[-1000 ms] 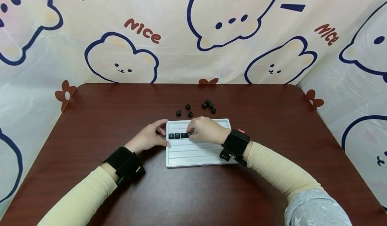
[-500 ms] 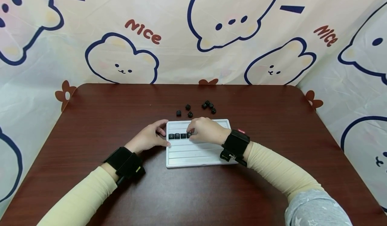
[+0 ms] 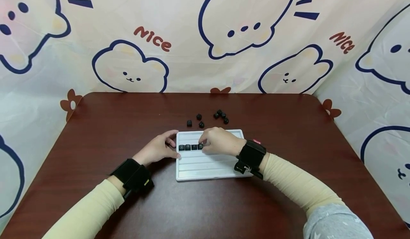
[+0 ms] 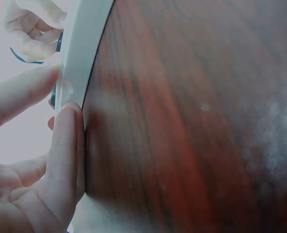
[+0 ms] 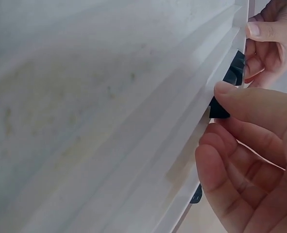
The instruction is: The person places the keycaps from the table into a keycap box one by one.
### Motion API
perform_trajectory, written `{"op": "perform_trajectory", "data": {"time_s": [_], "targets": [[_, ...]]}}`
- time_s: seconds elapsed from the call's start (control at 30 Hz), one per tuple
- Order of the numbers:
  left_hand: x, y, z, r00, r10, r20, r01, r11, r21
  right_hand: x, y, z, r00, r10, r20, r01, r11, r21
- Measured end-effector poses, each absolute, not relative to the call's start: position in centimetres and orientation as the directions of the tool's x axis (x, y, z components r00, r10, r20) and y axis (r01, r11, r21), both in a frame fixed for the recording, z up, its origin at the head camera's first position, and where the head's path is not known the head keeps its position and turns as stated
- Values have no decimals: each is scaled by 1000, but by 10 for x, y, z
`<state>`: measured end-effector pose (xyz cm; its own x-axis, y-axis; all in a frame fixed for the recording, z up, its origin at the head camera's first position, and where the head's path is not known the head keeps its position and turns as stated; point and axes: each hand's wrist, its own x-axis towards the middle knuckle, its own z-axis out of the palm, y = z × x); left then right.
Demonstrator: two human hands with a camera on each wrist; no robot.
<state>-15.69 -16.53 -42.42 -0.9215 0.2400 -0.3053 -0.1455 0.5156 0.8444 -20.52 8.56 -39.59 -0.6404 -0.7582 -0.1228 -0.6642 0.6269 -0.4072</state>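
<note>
A white ridged tray (image 3: pixel 209 166) lies on the table. My left hand (image 3: pixel 157 148) holds its left edge, with the thumb and a finger on the rim (image 4: pixel 82 63) in the left wrist view. Several black keycaps (image 3: pixel 188 147) stand side by side in one groove, starting from the left side. At the right end of that row, my right hand (image 3: pixel 221 141) pinches a keycap (image 5: pixel 218 109) between thumb and index finger. That keycap sits against the groove in the right wrist view. The right hand's other fingers are curled below it.
Behind the tray, several loose black keycaps (image 3: pixel 199 117) lie on the brown table (image 3: pixel 134 114), some clustered (image 3: pixel 219 115) to the right. A patterned curtain (image 3: pixel 185 68) hangs beyond the table's far edge.
The head view has tilted slightly, so the whole scene sits lower. Both hands stay in place on the tray and the keycap, and slightly more of the keycap at the right fingertips shows.
</note>
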Motion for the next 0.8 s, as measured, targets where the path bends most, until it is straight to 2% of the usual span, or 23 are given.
{"op": "perform_trajectory", "data": {"time_s": [0.47,0.8], "targets": [[-154,-164,-425,-929,235,-284,-135,501,855,-213,95,-380,-626,-778,-59,-695,590,-412],[-152,-164,-424,-932,238,-274,-133,479,868,-234,99,-377,-683,-729,-47,-659,642,-393]]}}
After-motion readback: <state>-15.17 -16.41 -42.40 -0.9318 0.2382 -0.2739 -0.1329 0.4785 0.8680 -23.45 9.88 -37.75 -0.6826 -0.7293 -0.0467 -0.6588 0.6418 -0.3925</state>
